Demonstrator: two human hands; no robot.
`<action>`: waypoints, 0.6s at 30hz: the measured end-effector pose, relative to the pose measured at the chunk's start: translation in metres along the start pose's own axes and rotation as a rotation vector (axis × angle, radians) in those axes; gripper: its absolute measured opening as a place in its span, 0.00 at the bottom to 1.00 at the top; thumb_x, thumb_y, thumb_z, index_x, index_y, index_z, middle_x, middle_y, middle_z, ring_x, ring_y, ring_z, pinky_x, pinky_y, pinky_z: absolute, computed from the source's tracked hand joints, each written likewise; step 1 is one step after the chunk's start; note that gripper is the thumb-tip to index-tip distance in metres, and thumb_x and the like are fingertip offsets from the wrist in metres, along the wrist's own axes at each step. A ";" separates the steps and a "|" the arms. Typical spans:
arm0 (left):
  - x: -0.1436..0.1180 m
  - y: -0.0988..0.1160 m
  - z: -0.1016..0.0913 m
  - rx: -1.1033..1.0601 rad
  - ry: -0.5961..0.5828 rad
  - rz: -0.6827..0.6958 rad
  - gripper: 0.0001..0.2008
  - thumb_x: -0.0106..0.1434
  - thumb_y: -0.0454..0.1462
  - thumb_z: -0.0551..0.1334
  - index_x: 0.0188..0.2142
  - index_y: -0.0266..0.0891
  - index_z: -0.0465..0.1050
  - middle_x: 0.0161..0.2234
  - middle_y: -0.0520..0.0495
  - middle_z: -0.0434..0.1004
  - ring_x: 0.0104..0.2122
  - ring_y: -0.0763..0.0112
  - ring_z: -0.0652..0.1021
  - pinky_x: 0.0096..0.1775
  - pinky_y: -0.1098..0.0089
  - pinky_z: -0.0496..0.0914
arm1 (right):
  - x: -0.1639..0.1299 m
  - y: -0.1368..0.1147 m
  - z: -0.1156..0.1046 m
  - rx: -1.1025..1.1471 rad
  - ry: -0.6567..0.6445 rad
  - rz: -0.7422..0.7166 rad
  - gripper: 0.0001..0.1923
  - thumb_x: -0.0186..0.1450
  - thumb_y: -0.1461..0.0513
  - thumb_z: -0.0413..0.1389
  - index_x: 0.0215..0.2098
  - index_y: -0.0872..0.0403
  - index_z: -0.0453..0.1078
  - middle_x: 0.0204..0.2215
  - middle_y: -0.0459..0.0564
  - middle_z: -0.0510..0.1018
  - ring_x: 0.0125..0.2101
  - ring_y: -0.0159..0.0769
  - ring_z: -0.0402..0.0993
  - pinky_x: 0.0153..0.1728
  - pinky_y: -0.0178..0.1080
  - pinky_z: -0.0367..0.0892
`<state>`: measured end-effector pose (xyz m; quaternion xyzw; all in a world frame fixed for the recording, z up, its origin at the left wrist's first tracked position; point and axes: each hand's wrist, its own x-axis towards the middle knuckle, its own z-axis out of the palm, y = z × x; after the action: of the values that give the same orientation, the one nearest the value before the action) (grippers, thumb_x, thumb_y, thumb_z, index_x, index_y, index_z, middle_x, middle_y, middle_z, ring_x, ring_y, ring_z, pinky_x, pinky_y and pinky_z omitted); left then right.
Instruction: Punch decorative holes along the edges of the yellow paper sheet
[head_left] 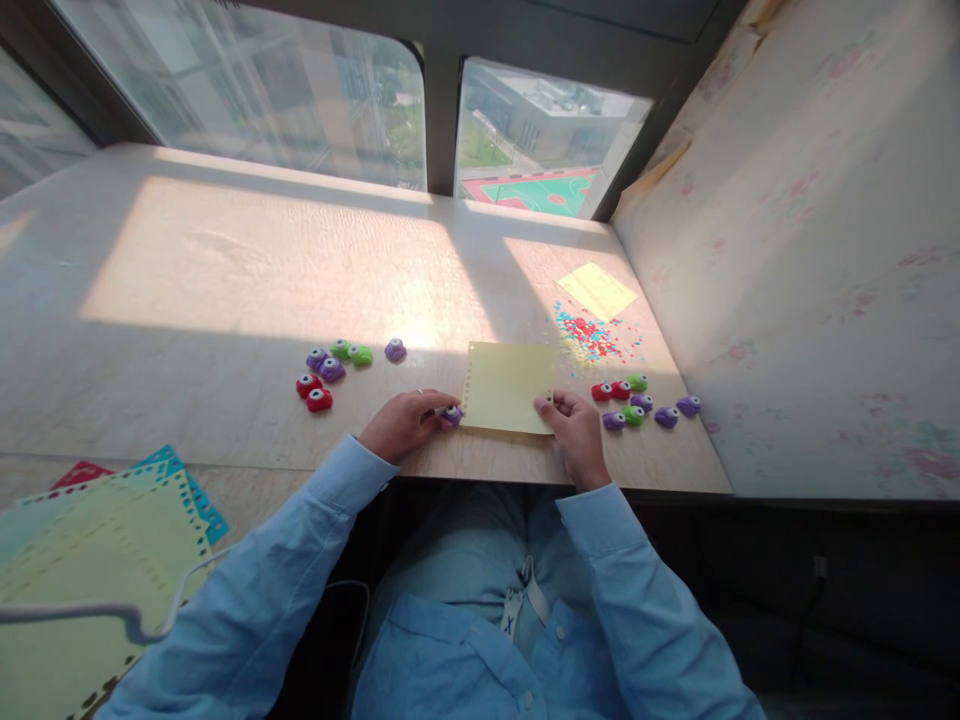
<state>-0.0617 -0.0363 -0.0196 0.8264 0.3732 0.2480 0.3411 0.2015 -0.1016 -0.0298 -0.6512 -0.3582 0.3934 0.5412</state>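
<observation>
A yellow sheet of paper [508,385] lies in front of me near the table's front edge, with a row of small punched holes down its left side. My left hand [403,425] is closed on a small purple craft punch [452,414] at the sheet's lower left edge. Whether the punch is pressed down, I cannot tell. With thumb and fingers, my right hand [580,430] pinches the right edge of the sheet, where a dark hole or two show by the thumb.
Several punches [331,370] sit left, one purple punch [395,349] apart from them; more punches [634,412] sit right. Paper confetti [591,335] and a yellow paper piece [598,291] lie behind. Punched sheets [112,560] and a white bar [75,612] are lower left. A wall [810,300] bounds the right.
</observation>
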 end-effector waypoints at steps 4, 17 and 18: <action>0.000 -0.001 0.001 0.016 0.005 0.001 0.12 0.59 0.33 0.64 0.44 0.40 0.78 0.42 0.46 0.82 0.35 0.69 0.80 0.39 0.70 0.73 | -0.001 -0.003 0.006 -0.011 -0.021 0.003 0.18 0.53 0.52 0.65 0.35 0.56 0.76 0.32 0.51 0.83 0.34 0.43 0.79 0.38 0.42 0.72; -0.001 -0.002 0.003 0.022 0.029 0.006 0.14 0.60 0.37 0.66 0.46 0.40 0.76 0.42 0.45 0.77 0.29 0.73 0.75 0.34 0.70 0.72 | -0.004 -0.017 0.004 -0.836 0.045 -0.646 0.23 0.69 0.50 0.52 0.54 0.55 0.69 0.43 0.59 0.76 0.43 0.47 0.71 0.46 0.49 0.67; -0.001 -0.002 0.003 0.008 0.036 0.011 0.13 0.60 0.36 0.65 0.46 0.40 0.77 0.41 0.45 0.77 0.30 0.73 0.75 0.34 0.70 0.72 | -0.003 -0.015 0.006 -0.850 -0.044 -0.695 0.22 0.69 0.51 0.52 0.55 0.54 0.69 0.47 0.60 0.75 0.48 0.48 0.70 0.49 0.50 0.66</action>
<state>-0.0617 -0.0373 -0.0234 0.8251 0.3758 0.2634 0.3296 0.1944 -0.0990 -0.0154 -0.6474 -0.6909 0.0257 0.3208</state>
